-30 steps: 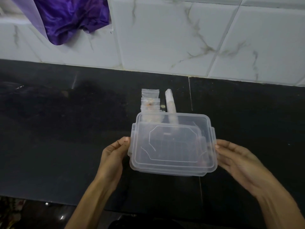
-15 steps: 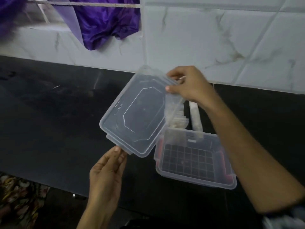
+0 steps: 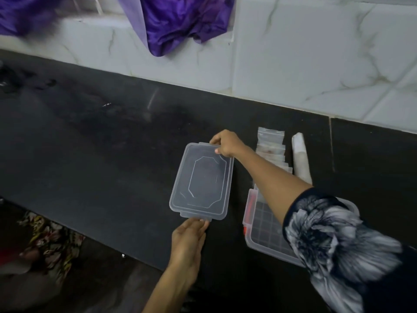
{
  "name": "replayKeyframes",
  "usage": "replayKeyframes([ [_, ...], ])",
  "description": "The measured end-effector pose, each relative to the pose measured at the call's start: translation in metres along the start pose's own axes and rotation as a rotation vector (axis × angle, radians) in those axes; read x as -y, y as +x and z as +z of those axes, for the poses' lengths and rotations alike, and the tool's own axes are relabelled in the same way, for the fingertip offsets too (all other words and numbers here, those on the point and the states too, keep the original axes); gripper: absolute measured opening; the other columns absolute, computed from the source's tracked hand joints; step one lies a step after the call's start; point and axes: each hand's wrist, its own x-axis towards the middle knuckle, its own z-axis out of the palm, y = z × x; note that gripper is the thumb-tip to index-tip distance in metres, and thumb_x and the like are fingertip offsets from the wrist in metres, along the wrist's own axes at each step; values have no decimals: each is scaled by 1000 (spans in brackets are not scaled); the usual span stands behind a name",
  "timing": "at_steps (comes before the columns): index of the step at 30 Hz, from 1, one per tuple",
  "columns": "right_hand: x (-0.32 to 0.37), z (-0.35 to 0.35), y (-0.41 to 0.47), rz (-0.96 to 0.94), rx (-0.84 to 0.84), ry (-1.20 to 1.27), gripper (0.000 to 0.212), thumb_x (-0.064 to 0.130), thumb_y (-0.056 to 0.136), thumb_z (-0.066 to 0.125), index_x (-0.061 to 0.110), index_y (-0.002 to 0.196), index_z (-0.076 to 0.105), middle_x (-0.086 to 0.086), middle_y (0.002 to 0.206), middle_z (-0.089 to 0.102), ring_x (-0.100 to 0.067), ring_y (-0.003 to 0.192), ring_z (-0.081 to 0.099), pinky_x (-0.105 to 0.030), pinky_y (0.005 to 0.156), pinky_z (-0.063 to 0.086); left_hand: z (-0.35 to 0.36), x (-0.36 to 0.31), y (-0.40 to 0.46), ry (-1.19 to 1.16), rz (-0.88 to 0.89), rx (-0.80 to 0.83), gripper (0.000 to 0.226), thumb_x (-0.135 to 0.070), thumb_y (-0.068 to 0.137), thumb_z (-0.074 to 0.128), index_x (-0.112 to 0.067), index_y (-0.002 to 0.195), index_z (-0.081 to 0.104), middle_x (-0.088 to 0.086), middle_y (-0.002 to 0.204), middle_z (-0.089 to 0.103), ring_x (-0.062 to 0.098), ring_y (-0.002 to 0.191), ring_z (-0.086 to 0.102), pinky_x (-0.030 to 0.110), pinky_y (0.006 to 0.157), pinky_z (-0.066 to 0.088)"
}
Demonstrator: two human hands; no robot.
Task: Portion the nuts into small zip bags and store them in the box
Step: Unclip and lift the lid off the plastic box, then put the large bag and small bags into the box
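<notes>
The right hand (image 3: 226,143) pinches the far tab of the clear lid (image 3: 201,181). The left hand (image 3: 189,238), fingers straight, touches the near tab. Lid lies flat on the black counter (image 3: 101,154), w/ the open box (image 3: 255,231) just beside it (zip bags (image 3: 270,141) behind).

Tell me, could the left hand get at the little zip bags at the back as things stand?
Probably not directly. The left hand touches the near edge of the lid, while the zip bags lie farther back to the right, beyond the right forearm, which crosses over the open box. The right hand is nearer.
</notes>
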Motion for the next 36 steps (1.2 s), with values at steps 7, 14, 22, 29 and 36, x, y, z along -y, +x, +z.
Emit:
replayKeyframes([
  [7,-15,11,6,2,15,-67,39,2,87,61,7,125,59,-10,128,59,-23,116,57,-31,100,42,-2,-5,0,72,-22,-15,27,5,93,43,4,116,56,11,99,66,17,93,63,28,90,43],
  [14,-22,-1,-5,-82,-132,29,39,-1,85,61,9,122,59,-9,125,59,-21,115,56,-29,97,44,-1,-10,-9,100,-36,-46,18,7,91,47,3,99,62,11,85,64,17,81,61,26,80,47],
  [22,-91,-81,-53,-88,-426,79,31,-12,83,52,10,95,70,-4,100,69,-11,89,62,-24,86,51,25,-13,-28,240,291,-89,33,-3,90,56,-16,120,57,7,103,65,13,89,62,23,72,48],
  [29,-161,-118,-96,59,-382,-97,36,-12,85,48,13,101,67,-3,108,63,-17,100,60,-30,90,50,117,-32,-23,744,622,354,36,-5,91,53,-18,125,54,-8,111,62,-6,87,62,10,65,50],
  [36,-169,-117,-93,-113,-91,-729,59,3,85,60,26,136,43,-1,145,37,-24,130,37,-42,99,44,233,-4,20,1317,616,482,13,-5,90,53,-1,100,60,13,99,61,20,92,60,30,81,50],
])
